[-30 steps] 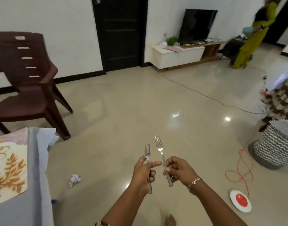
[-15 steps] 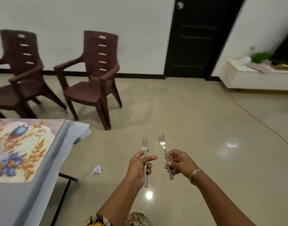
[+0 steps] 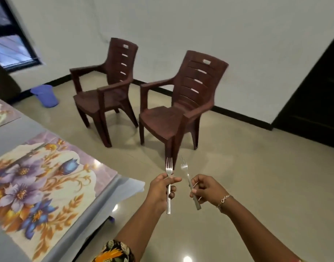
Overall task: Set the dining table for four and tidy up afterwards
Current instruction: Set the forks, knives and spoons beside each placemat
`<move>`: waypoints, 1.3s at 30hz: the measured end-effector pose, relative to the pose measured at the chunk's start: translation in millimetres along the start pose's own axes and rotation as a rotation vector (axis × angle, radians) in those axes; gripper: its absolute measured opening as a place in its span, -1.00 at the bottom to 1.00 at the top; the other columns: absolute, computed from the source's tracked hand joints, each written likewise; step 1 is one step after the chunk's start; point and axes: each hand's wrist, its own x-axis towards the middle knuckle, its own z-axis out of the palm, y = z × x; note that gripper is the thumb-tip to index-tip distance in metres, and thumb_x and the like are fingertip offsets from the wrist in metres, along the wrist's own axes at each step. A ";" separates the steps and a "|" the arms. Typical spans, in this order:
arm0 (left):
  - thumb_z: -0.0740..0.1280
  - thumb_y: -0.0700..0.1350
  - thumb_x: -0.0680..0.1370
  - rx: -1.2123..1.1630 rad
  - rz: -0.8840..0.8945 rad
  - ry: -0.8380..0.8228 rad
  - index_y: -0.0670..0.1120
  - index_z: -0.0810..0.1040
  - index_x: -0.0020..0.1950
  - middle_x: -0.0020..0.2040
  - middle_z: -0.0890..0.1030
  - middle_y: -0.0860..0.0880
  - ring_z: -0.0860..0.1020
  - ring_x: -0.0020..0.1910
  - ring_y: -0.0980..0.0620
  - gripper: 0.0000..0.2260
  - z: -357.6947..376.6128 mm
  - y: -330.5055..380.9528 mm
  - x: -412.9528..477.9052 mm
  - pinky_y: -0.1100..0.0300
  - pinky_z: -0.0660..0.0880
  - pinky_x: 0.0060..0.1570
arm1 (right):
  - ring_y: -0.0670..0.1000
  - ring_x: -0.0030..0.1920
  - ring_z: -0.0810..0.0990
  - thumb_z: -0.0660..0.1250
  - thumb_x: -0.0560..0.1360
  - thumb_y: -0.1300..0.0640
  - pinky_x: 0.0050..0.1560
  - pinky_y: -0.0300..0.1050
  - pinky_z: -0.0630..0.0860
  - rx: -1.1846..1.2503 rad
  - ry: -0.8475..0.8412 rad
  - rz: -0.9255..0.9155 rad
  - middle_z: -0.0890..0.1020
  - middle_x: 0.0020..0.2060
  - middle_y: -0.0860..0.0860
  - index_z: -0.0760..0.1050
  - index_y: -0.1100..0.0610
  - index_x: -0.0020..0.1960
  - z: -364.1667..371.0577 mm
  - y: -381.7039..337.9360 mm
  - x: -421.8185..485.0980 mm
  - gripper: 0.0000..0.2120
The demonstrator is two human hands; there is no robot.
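Carried 2 forks above the glossy beige tiled floor (image 3: 238, 186), 1 per hand, both clear of the grey-clothed dining table (image 3: 15, 129) at the left and just off its near corner.

Pinched the first slim silver metal fork (image 3: 168, 168) in the left hand (image 3: 160, 190), with the thumb laid across the neck just under the tines and the other fingers curled round the handle. Gripped the second slim silver metal fork (image 3: 183, 166) in the right hand (image 3: 205, 188), with the fingers curled round the mid-handle and the butt end left poking out below, near the thin silver chain bracelet (image 3: 223, 200) on that wrist.

Kept the 2 apart, close but not touching, most likely for setting down 1 at a time without sorting. Held both by the handles, probably to keep fingers off the eating ends.

Stood the first fork nearly upright in the view, long axis running from butt near the body to tines away, toward the nearer of 2 dark brown slatted plastic armchairs (image 3: 177, 110) by the white wall. Tilted the second fork slightly, tines leaning left toward the first, butt swung out to the right. Could not count its tines through the blur. Pointed neither fork at the table.

Judged both as bound for a setting such as the floral placemat in purple, blue and gold (image 3: 39, 176) on the cloth's near corner. Not yet laid down.
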 end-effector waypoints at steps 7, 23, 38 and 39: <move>0.26 -0.36 0.51 -0.168 0.093 0.232 -0.19 0.48 0.00 -0.13 0.63 -0.14 0.35 -0.50 0.10 -0.88 -21.0 68.6 71.5 0.35 0.26 -0.59 | -0.12 -0.40 0.58 0.21 0.50 0.42 -0.39 -0.23 0.50 -0.073 -0.223 -0.078 0.58 -0.44 0.00 0.40 0.16 -0.16 -9.2 -56.8 135.1 -0.81; 0.26 -0.32 0.54 -0.681 0.410 0.848 -0.26 0.52 -0.10 -0.27 0.67 -0.15 0.58 -0.46 0.08 -0.93 -69.7 171.6 162.3 0.28 0.49 -0.48 | -0.09 -0.44 0.53 0.23 0.46 0.48 -0.45 -0.26 0.49 -0.480 -0.917 -0.314 0.55 -0.38 0.06 0.41 0.13 -0.20 65.8 -203.5 369.9 -0.75; 0.21 -0.35 0.55 -1.276 0.722 1.357 -0.30 0.50 -0.05 -0.40 0.65 -0.13 0.58 -0.52 0.06 -0.91 -132.2 100.1 54.9 0.32 0.49 -0.52 | -0.03 -0.41 0.46 0.30 0.42 0.47 -0.46 -0.27 0.49 -0.930 -1.477 -0.555 0.47 -0.40 0.07 0.41 0.16 -0.26 245.4 -216.8 304.8 -0.76; 0.21 -0.36 0.55 -1.315 0.741 1.391 -0.29 0.50 -0.05 -0.41 0.65 -0.13 0.58 -0.53 0.07 -0.91 -130.9 92.5 46.8 0.33 0.49 -0.53 | -0.03 -0.41 0.47 0.31 0.42 0.46 -0.46 -0.26 0.49 -0.967 -1.509 -0.570 0.47 -0.41 0.07 0.41 0.17 -0.25 253.8 -213.0 295.7 -0.77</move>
